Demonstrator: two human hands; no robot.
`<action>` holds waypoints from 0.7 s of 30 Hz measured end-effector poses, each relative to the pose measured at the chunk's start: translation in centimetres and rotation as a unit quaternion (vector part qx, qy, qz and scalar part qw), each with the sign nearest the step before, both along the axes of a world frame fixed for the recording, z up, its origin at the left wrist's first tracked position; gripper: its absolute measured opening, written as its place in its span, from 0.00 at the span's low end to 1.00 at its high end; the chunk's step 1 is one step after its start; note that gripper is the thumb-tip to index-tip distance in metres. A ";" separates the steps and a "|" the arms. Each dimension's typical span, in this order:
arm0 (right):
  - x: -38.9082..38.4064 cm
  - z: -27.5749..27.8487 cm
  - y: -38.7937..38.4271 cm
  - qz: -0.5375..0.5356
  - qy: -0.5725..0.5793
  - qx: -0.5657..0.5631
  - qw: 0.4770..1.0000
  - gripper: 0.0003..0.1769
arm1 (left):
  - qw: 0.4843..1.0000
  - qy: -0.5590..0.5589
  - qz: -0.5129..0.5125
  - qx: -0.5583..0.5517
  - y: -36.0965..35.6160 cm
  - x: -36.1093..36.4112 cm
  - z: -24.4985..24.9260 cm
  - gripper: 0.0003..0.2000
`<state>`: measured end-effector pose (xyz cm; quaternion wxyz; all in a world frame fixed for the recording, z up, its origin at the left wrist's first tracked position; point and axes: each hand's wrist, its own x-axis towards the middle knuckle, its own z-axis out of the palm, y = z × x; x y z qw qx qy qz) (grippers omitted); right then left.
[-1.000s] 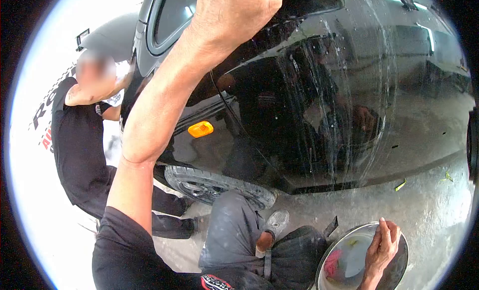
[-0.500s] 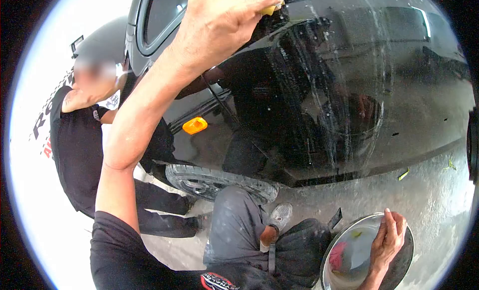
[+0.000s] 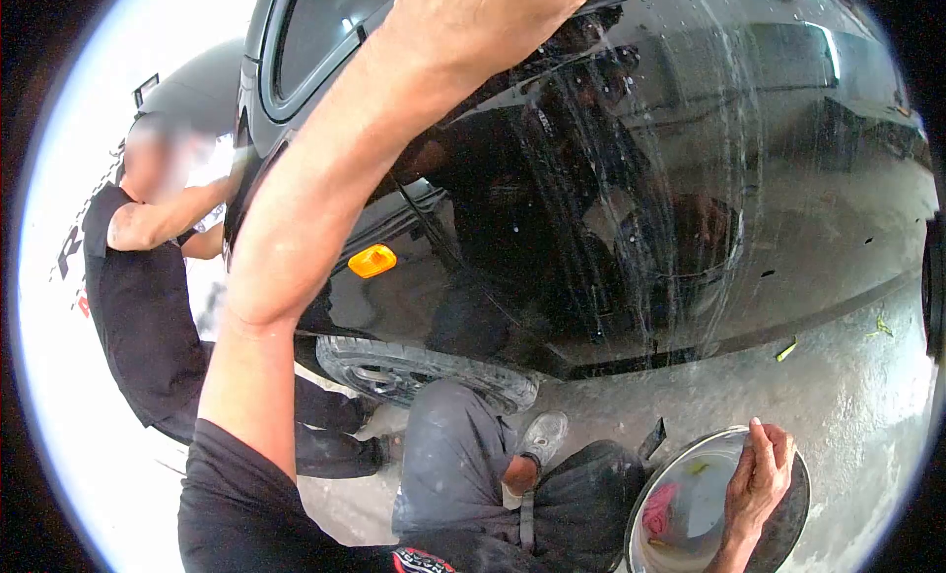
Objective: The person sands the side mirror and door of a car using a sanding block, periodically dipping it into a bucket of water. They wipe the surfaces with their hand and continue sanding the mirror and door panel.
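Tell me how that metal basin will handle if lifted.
The basin looks thin, stiff metal, probably light itself. It seems to hold liquid and a pink cloth, so likely sloshy. The shiny rim under the right hand may be slippery.

A glossy black car door [image 3: 591, 228], streaked with thin whitish runs of water, carries an orange side marker [image 3: 372, 261] above a black tyre [image 3: 414, 371]. On the pale grey concrete floor [image 3: 847, 405], flecked with yellow-green scraps [image 3: 785, 350], a silver basin [image 3: 702, 494] holds a pink-red cloth [image 3: 657, 511]. The wearer's trousers [image 3: 453, 465] are faded grey, the shoe [image 3: 542, 437] grey-white, the sleeve [image 3: 236, 504] black with a red-and-white emblem. A co-worker's shirt [image 3: 143, 317] is black.
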<state>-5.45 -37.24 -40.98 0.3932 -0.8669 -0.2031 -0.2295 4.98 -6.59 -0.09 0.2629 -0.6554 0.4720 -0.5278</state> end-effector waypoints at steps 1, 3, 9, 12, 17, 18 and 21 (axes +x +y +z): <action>0.0 0.4 0.1 -0.002 -0.003 0.004 1.000 0.16 | 1.000 0.004 0.000 -0.010 0.1 0.1 -0.2 0.06; -0.1 0.6 -0.1 -0.005 -0.003 0.019 1.000 0.17 | 0.999 0.027 0.034 -0.024 0.9 -1.2 -1.3 0.06; 0.0 -0.1 0.2 0.007 -0.013 0.007 1.000 0.16 | 0.999 0.009 0.038 -0.022 -1.5 0.2 -0.1 0.05; -0.1 0.5 0.1 0.002 0.000 0.008 1.000 0.16 | 0.996 -0.003 0.077 -0.035 -0.9 -0.9 -1.1 0.05; -0.1 0.4 0.3 0.008 -0.010 0.015 1.000 0.16 | 0.997 0.056 0.056 -0.021 -0.5 -1.6 -1.6 0.05; 0.0 0.2 0.4 0.012 -0.008 0.013 1.000 0.16 | 0.999 0.043 0.032 -0.011 -1.2 -0.3 -0.7 0.04; 0.1 -0.4 0.2 0.021 -0.005 0.008 1.000 0.15 | 1.000 0.005 0.018 -0.004 -1.0 -0.1 -0.5 0.03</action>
